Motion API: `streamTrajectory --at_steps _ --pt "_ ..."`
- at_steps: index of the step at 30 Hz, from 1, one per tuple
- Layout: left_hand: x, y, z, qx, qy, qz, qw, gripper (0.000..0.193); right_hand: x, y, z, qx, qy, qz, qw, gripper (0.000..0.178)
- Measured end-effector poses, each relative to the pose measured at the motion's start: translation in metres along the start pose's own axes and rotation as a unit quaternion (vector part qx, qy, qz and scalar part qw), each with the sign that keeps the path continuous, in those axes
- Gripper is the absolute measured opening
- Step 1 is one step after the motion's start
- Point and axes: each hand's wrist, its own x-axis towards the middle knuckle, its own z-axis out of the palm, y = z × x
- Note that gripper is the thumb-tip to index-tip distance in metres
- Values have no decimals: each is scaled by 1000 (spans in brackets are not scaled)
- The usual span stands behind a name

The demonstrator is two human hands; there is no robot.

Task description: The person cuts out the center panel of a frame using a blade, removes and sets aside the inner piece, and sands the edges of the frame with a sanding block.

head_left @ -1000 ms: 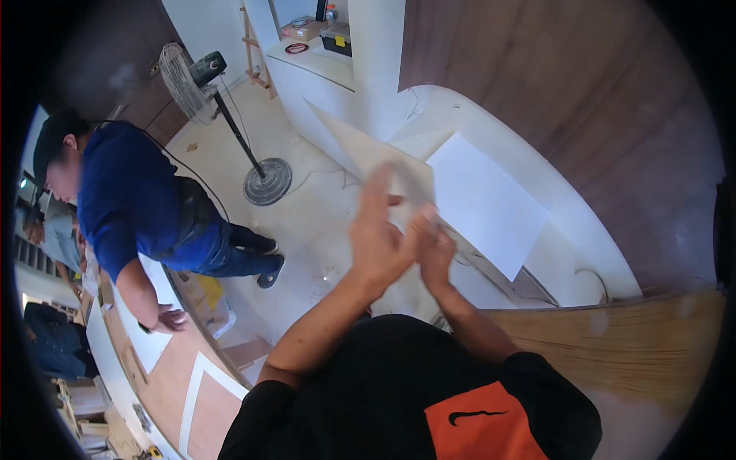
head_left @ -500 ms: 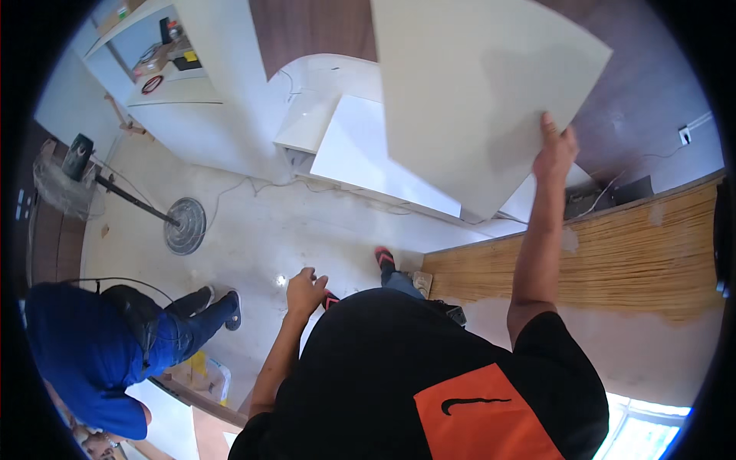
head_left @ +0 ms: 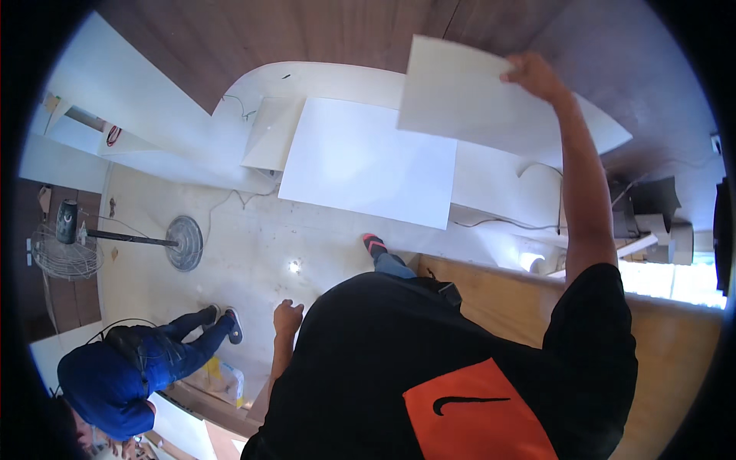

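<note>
A pale flat panel [head_left: 468, 96] is raised out in front of me on the right. My right hand [head_left: 535, 75] grips it by its upper edge, arm stretched far forward. Below and left of that panel lies a wide white board [head_left: 368, 165], flat on a low white unit; the held panel overlaps its far right corner. Beside my body, my left hand [head_left: 288, 316] hangs low with its fingers curled in, and nothing shows in it.
Left, a pedestal fan [head_left: 69, 245] stands on a round base [head_left: 184, 242]. A co-worker in blue [head_left: 107, 379] bends over at lower left. A wooden partition [head_left: 529, 307] runs along my right. Cables cross the floor by the low unit.
The held panel has tipped from steep to flatter, and my right hand now grips its upper edge. My view has shifted right. My left hand's fingers have curled in.
</note>
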Motion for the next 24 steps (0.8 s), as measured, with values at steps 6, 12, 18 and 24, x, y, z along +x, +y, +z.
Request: streamTrajectory --at_steps 6,12,18,24 --pt "5 -34 54 43 -76 4 996 51 -19 145 103 -169 -33 -33 984 21" --pt "-21 -21 46 77 -142 -23 987 43 -48 254 134 -169 -153 104 968 23" --pt "-12 -25 15 64 -82 -38 994 45 -73 337 174 -187 -156 111 963 27" --pt "-15 11 -6 10 -65 -59 996 39 -67 382 199 -238 -156 135 949 28"
